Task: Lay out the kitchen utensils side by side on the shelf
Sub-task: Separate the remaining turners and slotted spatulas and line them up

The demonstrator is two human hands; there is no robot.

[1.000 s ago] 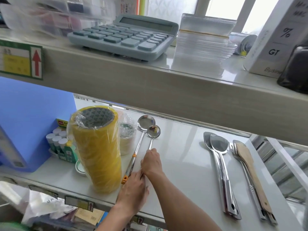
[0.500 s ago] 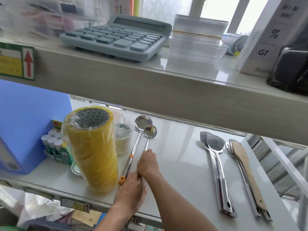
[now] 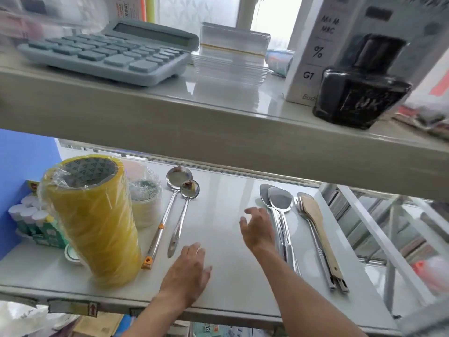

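With 2 ladles [image 3: 178, 215] laid side by side left on the shelf [image 3: 226, 276], the open, empty right hand [image 3: 257, 229] nears 2 overlapped spatulas [image 3: 279, 215] and could knock them askew; left hand [image 3: 187, 273] relaxed.

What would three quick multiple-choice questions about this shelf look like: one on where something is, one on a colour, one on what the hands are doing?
1. Where is the calculator?
A. on the upper shelf
B. on the lower shelf beside the ladles
C. in the left hand

2. What colour is the big tape stack?
A. blue
B. yellow
C. red

3. What do the hands hold?
A. a ladle each
B. the wooden spatula
C. nothing

Answers:
1 A: it sits on the upper shelf, above the utensils.
2 B: its wrapped rolls are yellow.
3 C: the left hand and right hand are open, apart from the ladles and spatulas.
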